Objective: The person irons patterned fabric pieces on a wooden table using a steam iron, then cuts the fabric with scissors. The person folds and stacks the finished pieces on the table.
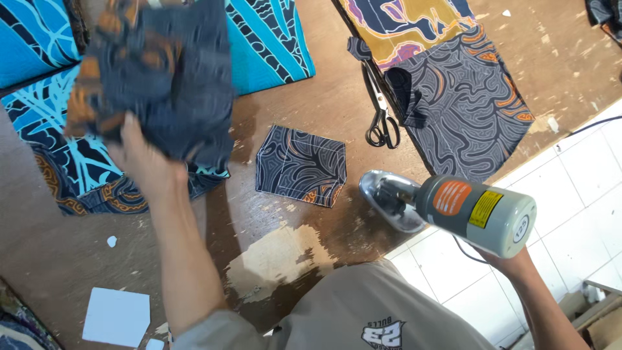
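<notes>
My left hand [146, 162] is raised over the table and grips a stack of dark patterned fabric pieces [159, 71], blurred from motion. My right hand [515, 262] is mostly hidden under a grey electric iron [453, 207], which it holds tilted at the table's right edge, with the shiny soleplate facing left. Between the hands, a pentagon-shaped pocket piece [301, 165] of dark swirl-print cloth lies flat on the brown wooden table [291, 259].
Black scissors [381, 113] lie beside dark and mustard patterned cloth [453, 84] at the upper right. Blue patterned fabric [52, 110] covers the upper left. A white paper template [116, 316] lies at the lower left. White floor tiles [583, 181] show on the right.
</notes>
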